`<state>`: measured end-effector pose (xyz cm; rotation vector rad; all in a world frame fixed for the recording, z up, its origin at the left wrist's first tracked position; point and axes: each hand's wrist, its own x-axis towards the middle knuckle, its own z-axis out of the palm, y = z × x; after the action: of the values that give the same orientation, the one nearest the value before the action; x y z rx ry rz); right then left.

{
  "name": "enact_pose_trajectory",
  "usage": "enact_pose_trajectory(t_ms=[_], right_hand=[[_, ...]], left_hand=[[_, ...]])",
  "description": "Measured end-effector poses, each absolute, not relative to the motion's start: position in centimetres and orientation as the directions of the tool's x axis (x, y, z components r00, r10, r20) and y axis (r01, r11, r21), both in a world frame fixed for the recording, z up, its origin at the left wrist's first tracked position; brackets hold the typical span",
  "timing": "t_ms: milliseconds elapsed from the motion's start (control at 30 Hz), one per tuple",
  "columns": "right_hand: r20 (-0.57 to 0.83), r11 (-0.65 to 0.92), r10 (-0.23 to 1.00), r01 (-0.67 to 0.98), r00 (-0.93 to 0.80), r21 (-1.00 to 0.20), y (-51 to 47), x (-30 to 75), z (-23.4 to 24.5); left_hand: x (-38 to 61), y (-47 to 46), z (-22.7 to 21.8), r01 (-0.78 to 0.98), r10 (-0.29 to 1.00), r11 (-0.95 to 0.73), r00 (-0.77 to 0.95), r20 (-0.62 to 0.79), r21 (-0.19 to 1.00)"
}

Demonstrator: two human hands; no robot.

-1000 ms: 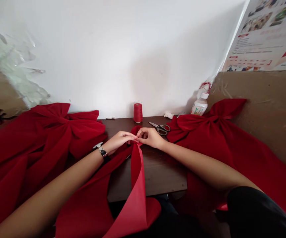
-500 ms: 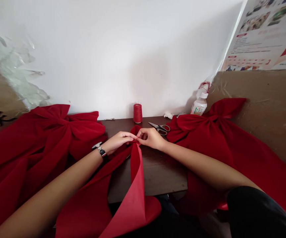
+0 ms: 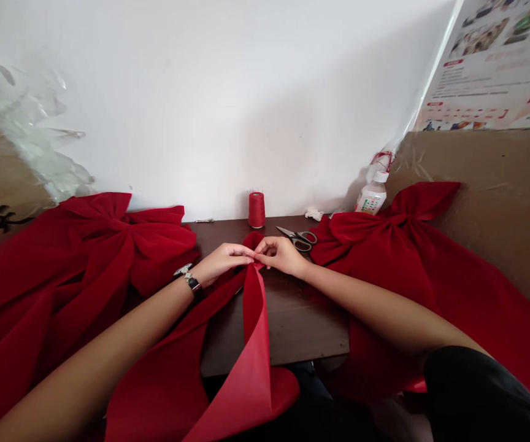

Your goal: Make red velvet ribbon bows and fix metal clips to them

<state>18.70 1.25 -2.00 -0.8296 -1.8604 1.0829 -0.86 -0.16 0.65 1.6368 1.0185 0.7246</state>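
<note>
At center frame, the left hand (image 3: pixel 221 261) and right hand (image 3: pixel 281 256) pinch a pleat of red velvet band (image 3: pixel 254 313) closed above a dark wooden table (image 3: pixel 297 325); this gathering needs a steady hold.

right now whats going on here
A person is pinching a red velvet strip between their left hand and right hand, above a dark table. One big red bow lies to their left, another to their right. Scissors and a red thread spool sit on the table beyond the hands.
</note>
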Motion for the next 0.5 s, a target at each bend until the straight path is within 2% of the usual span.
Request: enact_pose_trajectory(t_ms=[267, 500], right_hand=[[0.212, 0.222, 0.866, -0.030, -0.454, -0.974, 1.56, 18.23, -2.40], [0.156, 0.144, 0.886, -0.060, -0.436, -0.988, 1.21, 18.11, -2.03]], left_hand=[[-0.69, -0.24, 0.61, 0.274, 0.904, -0.080, 0.425, -0.046, 0.958], [-0.60, -0.24, 0.49, 0.265, 0.913, -0.083, 0.408, -0.034, 0.961]])
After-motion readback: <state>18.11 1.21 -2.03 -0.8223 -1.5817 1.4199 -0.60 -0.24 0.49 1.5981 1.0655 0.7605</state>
